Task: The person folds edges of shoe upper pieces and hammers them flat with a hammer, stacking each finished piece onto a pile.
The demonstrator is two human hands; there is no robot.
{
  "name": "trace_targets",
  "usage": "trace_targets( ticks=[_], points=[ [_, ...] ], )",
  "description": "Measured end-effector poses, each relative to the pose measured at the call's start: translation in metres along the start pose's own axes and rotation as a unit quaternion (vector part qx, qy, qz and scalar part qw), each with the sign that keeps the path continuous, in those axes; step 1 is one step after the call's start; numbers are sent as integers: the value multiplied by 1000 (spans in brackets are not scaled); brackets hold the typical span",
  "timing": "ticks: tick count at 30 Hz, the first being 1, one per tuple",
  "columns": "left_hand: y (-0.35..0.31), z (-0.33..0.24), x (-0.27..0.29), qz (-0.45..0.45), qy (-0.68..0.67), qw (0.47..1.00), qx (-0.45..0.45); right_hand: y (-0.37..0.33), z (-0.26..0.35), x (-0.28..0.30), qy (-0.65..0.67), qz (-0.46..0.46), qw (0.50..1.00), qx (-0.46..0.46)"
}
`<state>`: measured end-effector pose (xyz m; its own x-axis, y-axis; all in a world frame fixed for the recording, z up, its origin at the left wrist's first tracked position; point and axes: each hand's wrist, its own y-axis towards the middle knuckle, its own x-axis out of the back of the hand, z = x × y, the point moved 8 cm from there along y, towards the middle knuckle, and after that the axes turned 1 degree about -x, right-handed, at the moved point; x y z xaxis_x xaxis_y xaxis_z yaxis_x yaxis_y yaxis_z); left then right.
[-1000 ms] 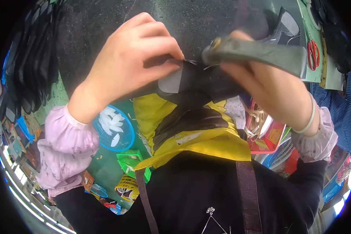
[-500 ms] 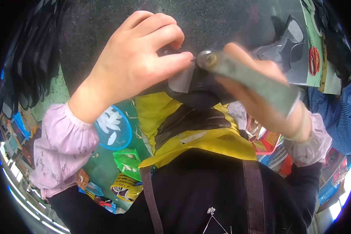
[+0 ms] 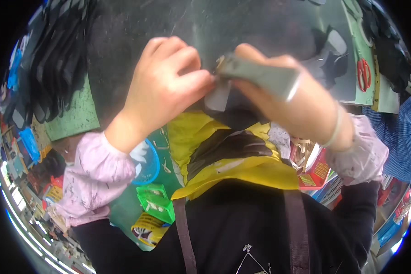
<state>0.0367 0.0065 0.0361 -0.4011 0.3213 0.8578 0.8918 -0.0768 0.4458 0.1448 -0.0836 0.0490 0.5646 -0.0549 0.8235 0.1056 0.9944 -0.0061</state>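
Observation:
My left hand (image 3: 166, 80) is closed over the dark work surface, thumb and fingers pinching the edge of a black piece with a pale grey patch (image 3: 218, 97). The pinched edge is mostly hidden under the fingers. My right hand (image 3: 283, 91) is wrapped round a hand tool with a broad, flat grey-green handle (image 3: 260, 75). Its brass-coloured end lies close to my left thumb tip, at the black piece. Blur hides the tool's exact kind and whether its tip touches the piece.
Black pieces (image 3: 55, 59) hang in a row at the far left. Red-handled scissors (image 3: 364, 75) lie at the right. Below are a blue round tray (image 3: 156, 166) with white pieces, a green basket (image 3: 156, 201) and a red basket (image 3: 316, 176). A yellow apron (image 3: 242, 171) covers my lap.
Both hands have shifted a little in the view, the right hand leftward with the tool. The tool's handle now lies flatter. Both grips look the same.

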Motion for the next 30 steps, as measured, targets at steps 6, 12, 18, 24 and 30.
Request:
trace_targets(
  ticks=[6, 12, 18, 24, 30],
  points=[
    [37, -68, -39, 12, -159, 987, 23, -5, -39, 20, 107, -98, 989, 8],
    [79, -67, -77, 95, -111, 989, 16, -12, -62, 78, 125, -153, 979, -55],
    [47, 42, 67, -39, -339, 897, 280, -20, -143, 125, 131, -208, 960, -130],
    [-37, 59, 184, -349, 139, 915, 147, 38, -208, 151, 66, -218, 963, -141],
    [-64, 109, 73, 12, 214, 941, 261, 101, -222, 145, -116, -234, 961, -92]
  ],
)
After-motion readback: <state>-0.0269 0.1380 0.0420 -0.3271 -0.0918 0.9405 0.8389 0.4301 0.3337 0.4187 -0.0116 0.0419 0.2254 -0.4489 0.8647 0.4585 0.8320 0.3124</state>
